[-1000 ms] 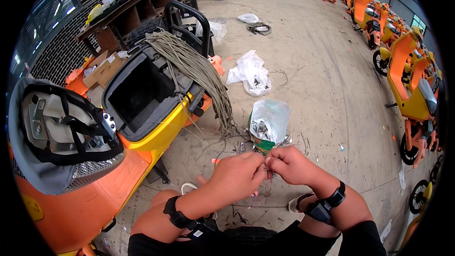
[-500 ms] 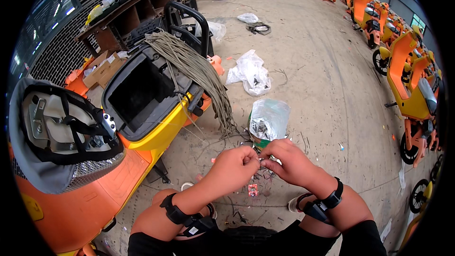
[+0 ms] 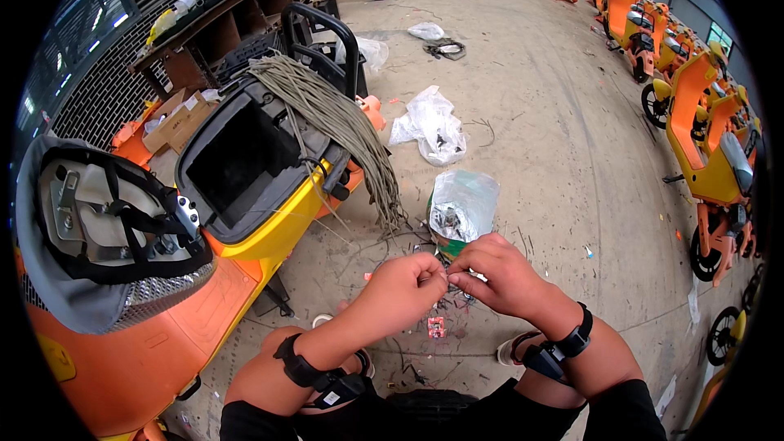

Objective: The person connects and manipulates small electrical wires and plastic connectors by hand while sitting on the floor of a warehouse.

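- Head view, grip: pinched at thumb and finger in both left hand (image 3: pixel 406 287) and right hand (image 3: pixel 496 279), tips meeting or nearly so; anything held, too small to tell.
- Foil-lined bag (image 3: pixel 471 196): placed on the floor (image 3: pixel 543 196), just forward of the fingertips; mouth gaping, long axis apparently leading away from the hands; closer to the right hand.
- Small red piece (image 3: pixel 437 327): lying on the floor on the near side of the hands, apart from both.
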A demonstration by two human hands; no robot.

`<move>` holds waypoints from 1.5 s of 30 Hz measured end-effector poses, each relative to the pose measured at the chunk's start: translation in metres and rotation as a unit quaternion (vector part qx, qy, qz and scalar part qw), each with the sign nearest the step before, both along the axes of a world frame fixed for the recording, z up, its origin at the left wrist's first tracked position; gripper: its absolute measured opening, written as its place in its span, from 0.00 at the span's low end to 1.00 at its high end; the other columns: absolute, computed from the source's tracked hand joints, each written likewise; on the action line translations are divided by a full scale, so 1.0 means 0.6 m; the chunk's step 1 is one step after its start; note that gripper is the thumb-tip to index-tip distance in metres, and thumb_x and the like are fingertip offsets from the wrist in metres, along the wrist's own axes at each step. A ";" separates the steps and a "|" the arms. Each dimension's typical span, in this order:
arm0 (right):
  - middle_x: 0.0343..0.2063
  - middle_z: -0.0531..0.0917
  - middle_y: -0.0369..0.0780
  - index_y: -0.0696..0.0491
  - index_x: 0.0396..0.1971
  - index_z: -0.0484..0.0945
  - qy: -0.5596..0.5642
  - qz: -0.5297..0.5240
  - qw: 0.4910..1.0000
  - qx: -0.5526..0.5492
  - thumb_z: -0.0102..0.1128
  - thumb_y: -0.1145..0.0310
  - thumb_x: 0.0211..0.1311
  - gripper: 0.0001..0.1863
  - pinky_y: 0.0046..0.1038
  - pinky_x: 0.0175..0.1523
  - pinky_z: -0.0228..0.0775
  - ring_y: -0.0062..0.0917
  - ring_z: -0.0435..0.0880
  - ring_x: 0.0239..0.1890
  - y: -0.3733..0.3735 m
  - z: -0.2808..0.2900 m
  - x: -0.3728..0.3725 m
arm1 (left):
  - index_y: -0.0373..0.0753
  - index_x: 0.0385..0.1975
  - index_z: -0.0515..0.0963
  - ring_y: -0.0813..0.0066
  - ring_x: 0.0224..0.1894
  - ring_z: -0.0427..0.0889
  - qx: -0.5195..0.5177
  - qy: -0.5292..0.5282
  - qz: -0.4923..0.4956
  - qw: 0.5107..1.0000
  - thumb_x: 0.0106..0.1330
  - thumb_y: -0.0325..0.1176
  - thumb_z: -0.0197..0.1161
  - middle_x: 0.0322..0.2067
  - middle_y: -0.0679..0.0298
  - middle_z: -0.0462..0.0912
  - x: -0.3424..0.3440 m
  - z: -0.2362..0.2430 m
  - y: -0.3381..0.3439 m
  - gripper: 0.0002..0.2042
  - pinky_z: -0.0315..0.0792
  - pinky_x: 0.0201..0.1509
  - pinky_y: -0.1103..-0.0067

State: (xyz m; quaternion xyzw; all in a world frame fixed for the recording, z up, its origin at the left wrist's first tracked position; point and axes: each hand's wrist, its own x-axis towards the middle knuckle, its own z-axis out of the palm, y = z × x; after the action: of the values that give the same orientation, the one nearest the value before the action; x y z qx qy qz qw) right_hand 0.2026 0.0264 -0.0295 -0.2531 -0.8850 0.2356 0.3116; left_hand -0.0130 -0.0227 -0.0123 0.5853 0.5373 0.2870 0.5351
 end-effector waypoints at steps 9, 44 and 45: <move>0.30 0.83 0.39 0.53 0.32 0.81 0.001 0.005 0.996 -0.086 0.64 0.67 0.66 0.06 0.36 0.47 0.71 0.36 0.82 0.36 -0.002 -0.010 0.000 | 0.35 0.36 0.80 0.71 0.21 0.76 0.188 0.113 -0.013 0.976 0.66 0.32 0.63 0.21 0.59 0.79 0.005 0.005 -0.008 0.06 0.70 0.27 0.73; 0.33 0.83 0.35 0.49 0.35 0.81 -0.036 0.007 0.999 0.011 0.70 0.67 0.61 0.07 0.33 0.51 0.66 0.31 0.81 0.39 0.003 0.001 0.005 | 0.33 0.36 0.80 0.88 0.26 0.72 0.008 0.028 -0.016 0.999 0.69 0.32 0.63 0.25 0.72 0.80 -0.001 0.000 -0.001 0.07 0.67 0.28 0.83; 0.32 0.83 0.35 0.50 0.35 0.81 -0.041 0.006 0.999 0.011 0.70 0.67 0.62 0.06 0.33 0.52 0.66 0.31 0.81 0.38 0.003 0.001 0.006 | 0.33 0.36 0.80 0.88 0.26 0.72 0.007 0.026 -0.016 1.000 0.69 0.32 0.63 0.25 0.72 0.80 0.000 0.002 -0.002 0.07 0.66 0.28 0.83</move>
State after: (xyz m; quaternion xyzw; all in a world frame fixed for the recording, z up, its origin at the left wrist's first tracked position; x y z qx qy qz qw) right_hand 0.2063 0.0283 -0.0291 -0.2543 -0.9010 0.2173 0.2763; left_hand -0.0130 -0.0236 -0.0114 0.6051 0.5394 0.2667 0.5213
